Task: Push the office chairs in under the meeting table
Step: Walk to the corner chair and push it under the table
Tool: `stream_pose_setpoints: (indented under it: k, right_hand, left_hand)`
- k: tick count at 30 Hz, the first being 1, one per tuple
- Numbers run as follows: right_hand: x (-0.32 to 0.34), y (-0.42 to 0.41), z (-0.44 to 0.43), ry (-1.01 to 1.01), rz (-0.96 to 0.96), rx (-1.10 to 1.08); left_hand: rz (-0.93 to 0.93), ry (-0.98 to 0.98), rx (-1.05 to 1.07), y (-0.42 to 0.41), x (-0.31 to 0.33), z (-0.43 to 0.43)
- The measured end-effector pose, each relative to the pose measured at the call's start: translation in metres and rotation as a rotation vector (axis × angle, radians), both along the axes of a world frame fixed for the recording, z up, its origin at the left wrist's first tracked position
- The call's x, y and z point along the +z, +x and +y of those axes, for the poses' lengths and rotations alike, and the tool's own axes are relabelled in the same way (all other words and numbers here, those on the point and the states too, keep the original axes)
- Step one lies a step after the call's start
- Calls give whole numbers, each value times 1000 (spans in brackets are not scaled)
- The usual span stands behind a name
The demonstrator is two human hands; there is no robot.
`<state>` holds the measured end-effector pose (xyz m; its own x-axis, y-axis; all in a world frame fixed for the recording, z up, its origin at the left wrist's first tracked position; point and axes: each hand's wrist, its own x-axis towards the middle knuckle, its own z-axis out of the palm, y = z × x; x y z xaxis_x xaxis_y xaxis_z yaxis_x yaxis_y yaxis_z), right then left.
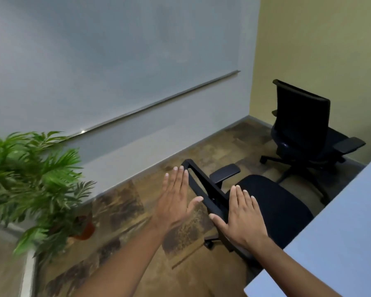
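Hands: left hand (176,200) and right hand (242,215) flat, fingers spread, holding nothing
Near chair (266,202): backrest at both palms, seat beside meeting table (330,243) edge
Far chair (304,129): in the room corner, apart from the table

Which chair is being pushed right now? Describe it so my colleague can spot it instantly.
Start at the pale meeting table along the right edge. The near chair sits beside it, its backrest frame between the open left hand and right hand. The far chair stands alone in the yellow-walled corner, with no hands near it.

Head view — downward, close above hands (208,202)
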<state>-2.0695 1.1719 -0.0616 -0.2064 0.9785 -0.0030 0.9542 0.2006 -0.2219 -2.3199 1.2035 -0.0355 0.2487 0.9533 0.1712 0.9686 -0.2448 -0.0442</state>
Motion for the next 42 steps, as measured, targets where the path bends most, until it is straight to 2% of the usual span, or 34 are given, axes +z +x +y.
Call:
stream_pose_setpoints:
  k: [11, 16, 20, 26, 30, 42]
  right_hand:
    - [-29, -3, 21, -208, 8, -175]
    - [-17, -17, 27, -288, -3, -329]
    - [-12, -37, 27, -318, -4, -467]
    - [-6, -65, 38, -304, 18, -632]
    - [-3, -75, 48, -257, 37, -689]
    - [4, -68, 82, -199, 82, -812]
  left_hand:
    - [56, -158, -425, -20, -42, 155]
    - [41, -250, -635, -31, -39, 209]
    - [40, -239, -797, -28, -39, 241]
    - [-52, -177, -928, -21, -41, 278]
    - [16, -185, -978, -15, -33, 297]
    - [40, -194, -1071, 30, -34, 353]
